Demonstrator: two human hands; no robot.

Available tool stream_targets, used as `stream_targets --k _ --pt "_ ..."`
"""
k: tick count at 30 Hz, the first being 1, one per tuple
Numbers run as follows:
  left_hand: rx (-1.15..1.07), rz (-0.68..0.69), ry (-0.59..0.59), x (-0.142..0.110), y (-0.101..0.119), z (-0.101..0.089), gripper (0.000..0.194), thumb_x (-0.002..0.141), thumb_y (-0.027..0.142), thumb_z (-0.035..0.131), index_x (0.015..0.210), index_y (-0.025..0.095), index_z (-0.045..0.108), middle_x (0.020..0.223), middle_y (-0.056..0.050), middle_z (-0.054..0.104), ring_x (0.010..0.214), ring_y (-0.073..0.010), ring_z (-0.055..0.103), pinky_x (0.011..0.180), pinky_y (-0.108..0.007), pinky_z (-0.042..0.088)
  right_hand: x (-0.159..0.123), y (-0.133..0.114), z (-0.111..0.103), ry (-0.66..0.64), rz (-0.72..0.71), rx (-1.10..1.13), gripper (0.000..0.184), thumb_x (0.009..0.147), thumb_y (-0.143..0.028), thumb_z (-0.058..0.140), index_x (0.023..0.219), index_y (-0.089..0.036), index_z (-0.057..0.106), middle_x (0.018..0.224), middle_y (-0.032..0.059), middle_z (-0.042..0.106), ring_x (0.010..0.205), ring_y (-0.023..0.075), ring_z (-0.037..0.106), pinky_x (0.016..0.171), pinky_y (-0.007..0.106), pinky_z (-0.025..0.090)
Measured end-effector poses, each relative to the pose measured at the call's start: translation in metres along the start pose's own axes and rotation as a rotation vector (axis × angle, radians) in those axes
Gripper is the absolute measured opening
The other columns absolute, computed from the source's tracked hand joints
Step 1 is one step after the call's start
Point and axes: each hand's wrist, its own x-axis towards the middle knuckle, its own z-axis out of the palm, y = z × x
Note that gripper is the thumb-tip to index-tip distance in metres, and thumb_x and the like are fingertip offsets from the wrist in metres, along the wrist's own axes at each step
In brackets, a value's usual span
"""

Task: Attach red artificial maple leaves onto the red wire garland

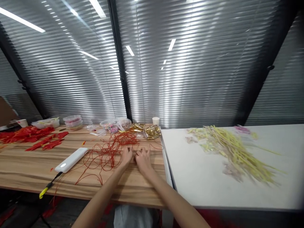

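Beside the tangled red string (111, 147), the left hand (127, 155) and right hand (143, 157) pinch inward, close together, maybe to keep a strand steady. I cannot tell what either grips.

- Seen as thin, orange-red cord (111, 148), smooth and long.
- Lies loose on wood-grain table (23, 167), tangled in overlapping loops, densest toward the back.
- Opens into wider curves toward front left.
- Trails off front edge at left, arcs out singly at right.
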Motion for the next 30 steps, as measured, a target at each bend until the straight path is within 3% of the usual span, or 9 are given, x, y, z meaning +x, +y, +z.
stream_targets --k 3,6,10,15,19,24,27,30 --pt "-0.215 -0.025 -0.037 -0.001 0.002 0.000 0.027 0.083 0.034 0.034 0.064 0.017 0.044 0.064 -0.003 0.050 0.065 -0.0150 0.052 0.068 -0.030 0.043 0.001 -0.001 0.000 -0.013 0.009 -0.020 0.029 0.084 -0.009 0.039 0.098 -0.017 0.062 0.100 0.0109 0.060 0.105 0.0257 0.044 0.095 0.048 0.026" --pt "-0.405 -0.037 -0.106 0.004 0.013 -0.013 0.029 0.085 0.033 0.030 0.067 0.017 0.045 0.054 0.002 0.042 0.050 -0.0099 0.045 0.060 -0.026 0.045 0.003 -0.001 0.001 -0.064 0.052 0.011 0.030 0.083 -0.007 0.033 0.101 -0.013 0.057 0.100 0.0130 0.058 0.086 0.0211 0.056 0.077 0.034 0.043" --pt "-0.842 -0.140 -0.170 0.021 0.033 -0.039 0.024 0.086 0.027 0.033 0.074 0.016 0.050 0.050 0.006 0.035 0.036 -0.0052 0.027 0.049 -0.021 0.041 0.002 -0.001 -0.001 -0.039 0.076 0.073 0.027 0.088 -0.013 0.029 0.098 -0.015 0.054 0.093 0.0098 0.061 0.075 0.0182 0.059 0.062 0.026 0.043" --pt "-0.909 -0.255 -0.084 0.043 0.039 -0.066 0.020 0.085 0.024 0.039 0.069 0.017 0.049 0.059 0.001 0.050 0.043 -0.0066 0.041 0.051 -0.023 0.043 -0.014 0.003 -0.005 -0.019 -0.059 0.132 0.027 0.090 -0.015 0.029 0.092 -0.016 0.055 0.080 0.0062 0.064 0.069 0.0164 0.059 0.060 0.024 0.040" --pt "-0.898 -0.286 -0.073 0.051 0.032 -0.077 0.020 0.085 0.022 0.039 0.069 0.017 0.050 0.064 -0.004 0.056 0.059 -0.0119 0.054 0.063 -0.028 0.049 -0.043 0.015 -0.018 0.006 -0.113 0.182 0.026 0.089 -0.013 0.030 0.083 -0.016 0.056 0.075 0.0049 0.063 0.068 0.0153 0.058 0.059 0.023 0.038" --pt "-0.992 -0.294 -0.110 0.061 0.031 -0.077 0.016 0.086 0.020 0.039 0.081 0.014 0.053 0.085 -0.010 0.062 0.083 -0.0169 0.060 0.077 -0.032 0.049 -0.090 0.030 -0.053 -0.002 -0.183 0.230 0.029 0.089 -0.015 0.029 0.071 -0.017 0.052 0.062 0.0021 0.058 0.055 0.0128 0.054 0.052 0.022 0.034" --pt "-1.052 -0.347 -0.042 0.075 0.031 -0.079 0.012 0.085 0.019 0.043 0.084 0.013 0.053 0.088 -0.012 0.062 0.084 -0.0189 0.061 0.076 -0.033 0.049 -0.126 0.045 -0.076 -0.014 -0.226 0.233 0.029 0.088 -0.014 0.028 0.071 -0.018 0.051 0.061 0.0020 0.057 0.053 0.0122 0.052 0.050 0.022 0.034" --pt "-1.081 -0.394 0.064 0.092 0.030 -0.092 0.012 0.086 0.020 0.040 0.084 0.014 0.051 0.086 -0.011 0.061 0.078 -0.0169 0.062 0.074 -0.033 0.050 -0.175 0.077 -0.100 0.035 -0.280 0.192 0.028 0.087 -0.014 0.028 0.079 -0.021 0.054 0.062 0.0026 0.059 0.053 0.0129 0.054 0.050 0.023 0.038"
